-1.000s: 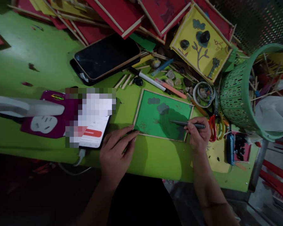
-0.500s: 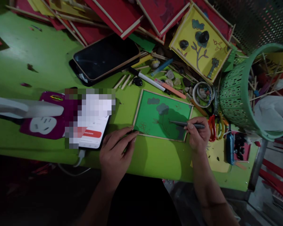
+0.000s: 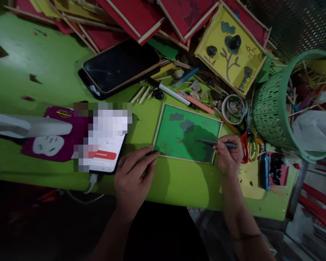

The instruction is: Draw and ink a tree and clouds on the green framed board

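Note:
A green picture panel (image 3: pixel 176 139) with thin wooden strips along its edges lies on the table, carrying grey cloud and flower shapes and fine drawn lines. My right hand (image 3: pixel 228 152) is closed around a dark grey pen (image 3: pixel 206 141), held low over the right half of the panel. Its tip points left, near the flower stem; whether it touches cannot be made out. My left hand (image 3: pixel 136 170) rests at the panel's lower left corner, fingers stretched out and fingertips against the frame. A shadow covers part of the panel.
A lit phone (image 3: pixel 105 165) and a purple power strip (image 3: pixel 51 145) lie left. Behind are two stacked phones (image 3: pixel 122 65), markers (image 3: pixel 174 93), stones (image 3: pixel 196 86) and a yellow framed picture (image 3: pixel 220 69). Scissors (image 3: pixel 244 146) and a green basket (image 3: pixel 268 112) stand right.
The pen tip has shifted very slightly to the right over the panel. My left hand stays at the corner.

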`<state>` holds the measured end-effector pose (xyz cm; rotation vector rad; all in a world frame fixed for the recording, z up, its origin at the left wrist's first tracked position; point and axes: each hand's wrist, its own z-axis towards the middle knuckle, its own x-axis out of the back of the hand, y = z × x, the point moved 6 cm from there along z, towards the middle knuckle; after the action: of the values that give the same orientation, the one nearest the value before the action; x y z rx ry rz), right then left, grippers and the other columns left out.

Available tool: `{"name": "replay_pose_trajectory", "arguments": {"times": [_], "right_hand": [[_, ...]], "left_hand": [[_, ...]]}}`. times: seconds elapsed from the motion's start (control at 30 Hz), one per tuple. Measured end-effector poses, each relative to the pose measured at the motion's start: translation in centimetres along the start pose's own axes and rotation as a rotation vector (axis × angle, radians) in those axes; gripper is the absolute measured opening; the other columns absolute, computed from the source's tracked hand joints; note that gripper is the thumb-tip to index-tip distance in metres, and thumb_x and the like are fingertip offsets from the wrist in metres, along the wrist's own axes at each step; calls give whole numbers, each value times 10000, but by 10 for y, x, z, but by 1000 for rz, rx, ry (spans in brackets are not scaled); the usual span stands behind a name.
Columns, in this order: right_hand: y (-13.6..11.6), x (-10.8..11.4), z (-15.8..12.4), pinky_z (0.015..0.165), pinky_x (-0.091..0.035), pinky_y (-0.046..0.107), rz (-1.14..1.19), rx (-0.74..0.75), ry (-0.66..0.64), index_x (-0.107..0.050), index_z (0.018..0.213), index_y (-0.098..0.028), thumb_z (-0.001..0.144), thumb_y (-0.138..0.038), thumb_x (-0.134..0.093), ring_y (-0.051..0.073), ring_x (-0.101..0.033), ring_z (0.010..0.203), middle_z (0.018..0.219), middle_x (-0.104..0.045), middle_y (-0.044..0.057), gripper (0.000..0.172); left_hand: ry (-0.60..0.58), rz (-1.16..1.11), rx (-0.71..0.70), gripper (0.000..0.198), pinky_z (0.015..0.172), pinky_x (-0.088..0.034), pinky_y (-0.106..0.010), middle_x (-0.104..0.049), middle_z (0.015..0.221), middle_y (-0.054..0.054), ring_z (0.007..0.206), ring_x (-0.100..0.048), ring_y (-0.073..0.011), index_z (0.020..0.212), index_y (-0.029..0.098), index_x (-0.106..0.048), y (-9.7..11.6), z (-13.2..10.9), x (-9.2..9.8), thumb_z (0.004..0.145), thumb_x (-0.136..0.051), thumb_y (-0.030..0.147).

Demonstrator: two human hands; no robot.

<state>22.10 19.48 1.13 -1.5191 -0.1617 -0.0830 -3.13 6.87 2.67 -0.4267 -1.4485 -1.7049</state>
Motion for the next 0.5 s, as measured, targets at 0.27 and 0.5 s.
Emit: {"name": "replay_pose_trajectory", "arguments": {"times": [0.27, 0.5], "right_hand": [[1, 1, -1, 574, -472, 229, -41, -25, 3, -674, 906, -237, 870, -326, -763, 107, -601, 620, 774, -634, -34, 132], [0, 1, -1, 573, -461, 224, -30, -34, -5, -676, 905, -233, 871, -309, -766, 101, -601, 621, 774, -642, -40, 123]], "left_hand": [[7, -10, 0, 263, 887, -556, -424, -758, 1116, -85, 990, -722, -248, 1094, 209, -729, 1, 0, 0, 902, -670, 39], [10, -11, -6, 253, 880, -552, -426, -756, 1107, -102, 987, -717, -251, 1082, 187, -735, 1, 0, 0, 894, -673, 29]]}}
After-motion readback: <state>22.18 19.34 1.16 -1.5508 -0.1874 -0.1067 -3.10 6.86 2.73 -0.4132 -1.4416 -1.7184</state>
